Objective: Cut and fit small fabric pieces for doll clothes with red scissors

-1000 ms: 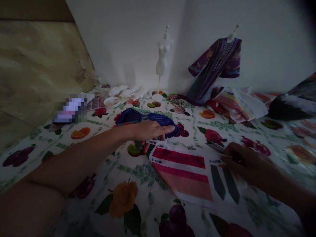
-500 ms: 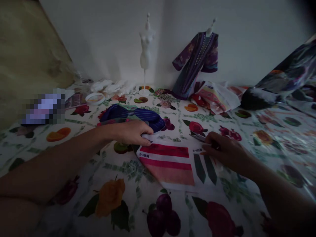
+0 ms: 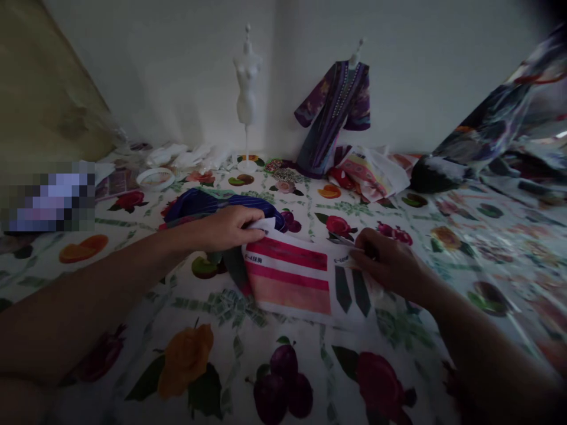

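Note:
A white printed fabric piece with red, pink and peach bands and two dark green pointed strips hangs between my hands, over the tablecloth. My left hand pinches its upper left corner between thumb and fingers. At its upper right is my right hand, closed on scissors whose grey blades point left along the fabric's top edge; the handles are mostly hidden in my fingers. Right-hand fingertips also touch the fabric. Dark blue striped cloth lies behind my left hand, partly covered by it.
A bare white mini mannequin stands at the back, beside another wearing a purple robe. Crumpled printed cloth lies right of the robe. A white ring-shaped dish and plastic bags sit back left. The tablecloth has fruit and flower prints.
The fabric's left corner is lifted higher, and my left hand has moved slightly up. The scissors show less of their blades. The whole view has shifted, so background things appear farther left.

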Demonstrator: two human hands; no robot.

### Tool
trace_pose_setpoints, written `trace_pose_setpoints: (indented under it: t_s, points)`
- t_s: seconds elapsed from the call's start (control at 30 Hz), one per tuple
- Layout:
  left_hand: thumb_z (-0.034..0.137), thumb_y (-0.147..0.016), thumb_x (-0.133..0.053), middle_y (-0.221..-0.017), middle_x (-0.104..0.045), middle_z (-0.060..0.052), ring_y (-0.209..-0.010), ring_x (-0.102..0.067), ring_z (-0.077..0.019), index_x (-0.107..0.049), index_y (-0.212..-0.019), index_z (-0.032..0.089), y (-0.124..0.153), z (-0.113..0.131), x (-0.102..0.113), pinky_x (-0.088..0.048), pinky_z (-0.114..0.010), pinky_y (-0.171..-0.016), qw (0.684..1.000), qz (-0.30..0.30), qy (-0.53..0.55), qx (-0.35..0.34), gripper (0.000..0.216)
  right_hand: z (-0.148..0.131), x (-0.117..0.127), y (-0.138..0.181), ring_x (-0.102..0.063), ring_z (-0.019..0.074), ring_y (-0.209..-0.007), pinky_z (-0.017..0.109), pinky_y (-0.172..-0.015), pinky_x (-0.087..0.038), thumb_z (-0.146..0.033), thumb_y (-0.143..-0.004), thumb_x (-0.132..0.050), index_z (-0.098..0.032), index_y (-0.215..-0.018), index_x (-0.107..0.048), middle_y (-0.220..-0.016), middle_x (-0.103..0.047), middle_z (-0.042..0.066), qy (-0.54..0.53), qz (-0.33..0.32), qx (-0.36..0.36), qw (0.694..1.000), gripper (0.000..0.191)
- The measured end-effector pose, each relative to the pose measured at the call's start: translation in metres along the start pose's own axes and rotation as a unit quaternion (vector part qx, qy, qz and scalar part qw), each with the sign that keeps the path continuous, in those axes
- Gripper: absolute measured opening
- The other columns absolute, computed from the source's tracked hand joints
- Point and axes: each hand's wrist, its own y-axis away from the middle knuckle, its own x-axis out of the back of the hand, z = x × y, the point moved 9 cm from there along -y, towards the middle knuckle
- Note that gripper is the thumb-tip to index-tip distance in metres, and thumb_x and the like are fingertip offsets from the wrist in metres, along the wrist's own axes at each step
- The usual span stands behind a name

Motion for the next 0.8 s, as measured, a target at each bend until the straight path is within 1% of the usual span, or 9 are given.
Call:
trace_pose_setpoints:
  t_s: [0.07, 0.13, 0.2, 0.3, 0.37, 0.5, 0.63, 0.8]
  points:
    - [0.040, -0.089, -0.058, -0.075, -0.053, 0.001, -0.069, -0.050, -0.0144, -0.052, -0.079, 0.020, -0.002, -0.003, 0.006, -0.036, -0.025, -0.061, 0.998, 0.038, 0.047, 0.006, 0.023, 0.000, 0.001, 0.000, -0.047, 0.0150, -0.051, 0.029, -0.053, -0.036, -0.038, -0.086, -0.051, -0.025, -0.078, -0.046, -0.061, -0.054, -0.002, 0.000, 0.006, 0.000, 1.000, 0.016]
    - [0.040, -0.089, -0.059, -0.078, -0.055, 0.001, -0.070, -0.053, -0.0144, -0.053, -0.082, 0.019, -0.002, -0.005, 0.008, -0.039, -0.024, -0.061, 0.994, 0.063, 0.089, 0.018, 0.023, 0.001, 0.002, -0.001, -0.048, 0.0152, -0.053, 0.028, -0.053, -0.036, -0.037, -0.087, -0.051, -0.025, -0.078, -0.045, -0.062, -0.054, -0.002, -0.007, 0.018, -0.003, 1.000, 0.016]
    - [0.038, -0.089, -0.060, -0.075, -0.054, 0.002, -0.065, -0.053, -0.0131, -0.054, -0.084, 0.019, -0.002, -0.008, 0.007, -0.040, -0.023, -0.057, 0.988, 0.075, 0.128, 0.034, 0.021, 0.003, 0.002, -0.001, -0.047, 0.0151, -0.053, 0.028, -0.054, -0.035, -0.037, -0.087, -0.052, -0.024, -0.079, -0.045, -0.063, -0.054, -0.002, -0.016, 0.025, -0.010, 1.000, 0.017]
    - [0.037, -0.090, -0.058, -0.064, -0.051, 0.005, -0.050, -0.048, -0.0111, -0.053, -0.090, 0.021, -0.002, -0.015, -0.001, -0.038, -0.022, -0.046, 0.978, 0.067, 0.188, 0.067, 0.017, 0.006, 0.001, -0.002, -0.048, 0.0149, -0.054, 0.028, -0.054, -0.035, -0.038, -0.087, -0.053, -0.024, -0.079, -0.045, -0.064, -0.054, -0.002, -0.022, 0.028, -0.018, 0.999, 0.017]
    - [0.036, -0.091, -0.057, -0.061, -0.051, 0.006, -0.045, -0.047, -0.0106, -0.052, -0.092, 0.021, -0.002, -0.018, -0.004, -0.039, -0.022, -0.042, 0.972, 0.067, 0.213, 0.079, 0.016, 0.008, 0.001, -0.002, -0.048, 0.0150, -0.054, 0.028, -0.054, -0.035, -0.038, -0.087, -0.053, -0.024, -0.080, -0.045, -0.065, -0.055, -0.002, -0.023, 0.031, -0.017, 0.999, 0.017]
    - [0.035, -0.093, -0.059, -0.061, -0.051, 0.006, -0.047, -0.049, -0.0099, -0.054, -0.092, 0.020, -0.004, -0.021, -0.004, -0.043, -0.020, -0.041, 0.966, 0.073, 0.235, 0.072, 0.016, 0.011, 0.003, -0.003, -0.048, 0.0154, -0.053, 0.028, -0.054, -0.035, -0.037, -0.087, -0.052, -0.025, -0.078, -0.045, -0.062, -0.054, -0.002, -0.016, 0.055, -0.025, 0.998, 0.017]
    - [0.036, -0.093, -0.059, -0.062, -0.054, 0.006, -0.047, -0.052, -0.0092, -0.054, -0.092, 0.021, -0.005, -0.027, -0.002, -0.042, -0.018, -0.040, 0.951, 0.098, 0.279, 0.087, 0.017, 0.016, 0.005, -0.004, -0.051, 0.0169, -0.055, 0.029, -0.056, -0.036, -0.038, -0.087, -0.053, -0.025, -0.079, -0.046, -0.061, -0.055, -0.002, -0.013, 0.081, -0.030, 0.996, 0.017]
    - [0.048, -0.091, -0.062, -0.060, -0.060, 0.005, -0.046, -0.061, -0.0118, -0.050, -0.088, 0.022, -0.004, -0.026, -0.009, -0.041, -0.018, -0.039, 0.935, 0.065, 0.333, 0.098, 0.029, 0.021, 0.006, -0.005, -0.052, 0.0185, -0.055, 0.030, -0.055, -0.036, -0.041, -0.087, -0.054, -0.026, -0.078, -0.047, -0.061, -0.056, -0.001, -0.005, 0.098, -0.036, 0.994, 0.019]
